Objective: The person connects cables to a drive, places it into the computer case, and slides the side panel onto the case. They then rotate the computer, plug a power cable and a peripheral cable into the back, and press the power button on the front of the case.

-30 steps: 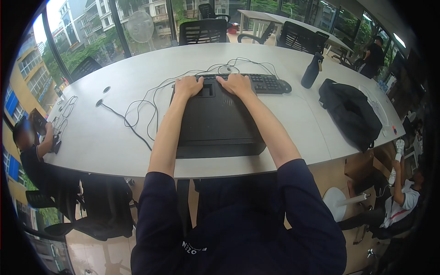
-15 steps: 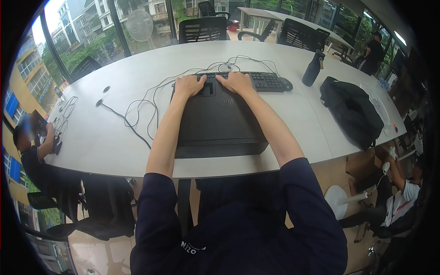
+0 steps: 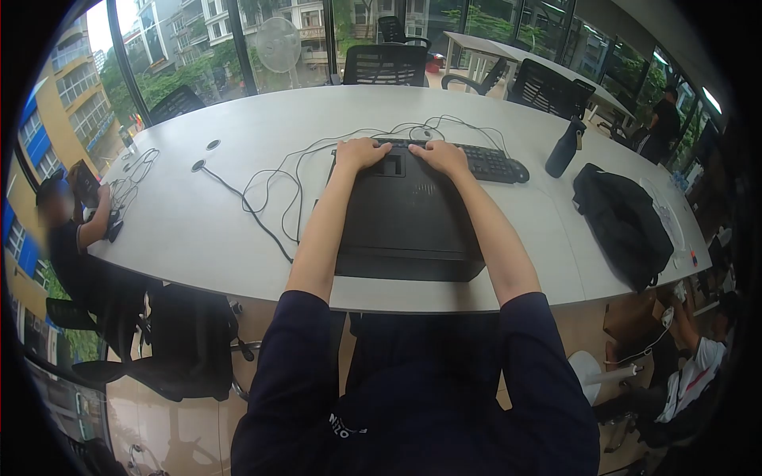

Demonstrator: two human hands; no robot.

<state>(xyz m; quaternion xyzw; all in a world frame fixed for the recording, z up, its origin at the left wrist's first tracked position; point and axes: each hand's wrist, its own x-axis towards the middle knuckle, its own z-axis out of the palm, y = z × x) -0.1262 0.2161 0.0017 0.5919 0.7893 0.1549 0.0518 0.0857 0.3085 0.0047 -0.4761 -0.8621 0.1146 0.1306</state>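
A large black case [image 3: 405, 218] lies flat on the white table in front of me. My left hand [image 3: 363, 153] is on its far left corner, thumb on the top face and fingers over the far edge. At the far right part of that same edge rests my right hand [image 3: 441, 156], thumb likewise on top. The fingertips of both hands are hidden behind the edge. Just beyond the case is a black keyboard [image 3: 488, 164], partly hidden by the case and my right hand, with a black mouse [image 3: 519, 170] at its right end.
Loose cables [image 3: 262, 208] run across the white table [image 3: 238, 246] left of the case. A dark bottle [image 3: 563, 148] and black bag [image 3: 623, 222] are at the right. One person [image 3: 67, 214] sits at the left, another [image 3: 690, 369] at the lower right.
The view has shifted, so the table and case appear farther right and slightly lower. Both hands keep their places on the case's far edge.
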